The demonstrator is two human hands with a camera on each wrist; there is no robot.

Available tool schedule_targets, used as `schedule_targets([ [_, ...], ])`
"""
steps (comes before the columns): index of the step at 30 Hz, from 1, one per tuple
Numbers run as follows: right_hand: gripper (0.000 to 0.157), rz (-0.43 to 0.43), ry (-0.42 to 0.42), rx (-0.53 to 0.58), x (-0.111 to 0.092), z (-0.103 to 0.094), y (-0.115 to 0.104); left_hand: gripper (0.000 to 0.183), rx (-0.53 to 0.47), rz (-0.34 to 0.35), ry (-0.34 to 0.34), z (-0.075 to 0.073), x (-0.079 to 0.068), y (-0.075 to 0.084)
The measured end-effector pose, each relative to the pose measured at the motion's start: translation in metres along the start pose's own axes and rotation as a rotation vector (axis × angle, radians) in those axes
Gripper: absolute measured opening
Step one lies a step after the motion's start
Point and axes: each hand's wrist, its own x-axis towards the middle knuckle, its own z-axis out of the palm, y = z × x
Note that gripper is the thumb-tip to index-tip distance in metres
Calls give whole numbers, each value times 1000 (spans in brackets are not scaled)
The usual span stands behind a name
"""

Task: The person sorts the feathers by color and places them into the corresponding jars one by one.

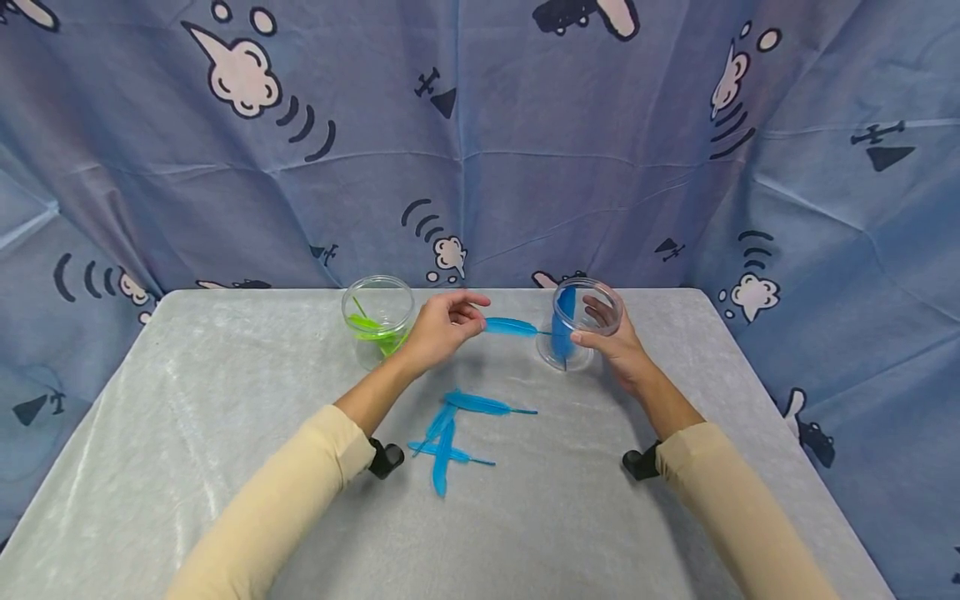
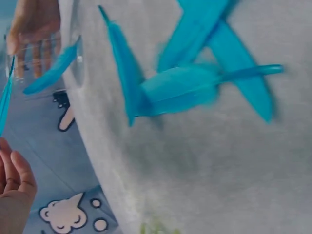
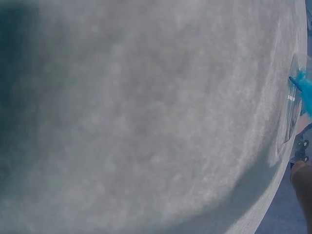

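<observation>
My left hand [image 1: 444,327] pinches a blue feather [image 1: 513,327] by its vane end, the quill pointing right. The quill tip overlaps the side of a clear plastic jar [image 1: 580,357] in the head view; whether they touch I cannot tell. My right hand [image 1: 621,343] grips that jar from the right, thumb in front. Inside it stands a blue feather [image 1: 562,321]. In the left wrist view, the pinched feather [image 2: 6,105] hangs near the left edge. The jar [image 3: 288,114] shows only at the right edge in the right wrist view.
A second clear jar [image 1: 378,279] holding green feathers [image 1: 378,335] stands left of my left hand, partly hidden by it. Several loose blue feathers [image 1: 444,458] lie crossed on the grey-covered table [image 1: 570,517] between my forearms. A patterned blue curtain [image 1: 525,208] hangs behind the table.
</observation>
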Motion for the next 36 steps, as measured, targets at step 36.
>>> schedule_targets([
  [36, 92, -45, -20, 4, 2, 0, 4, 14, 128, -31, 146, 57, 44, 60],
])
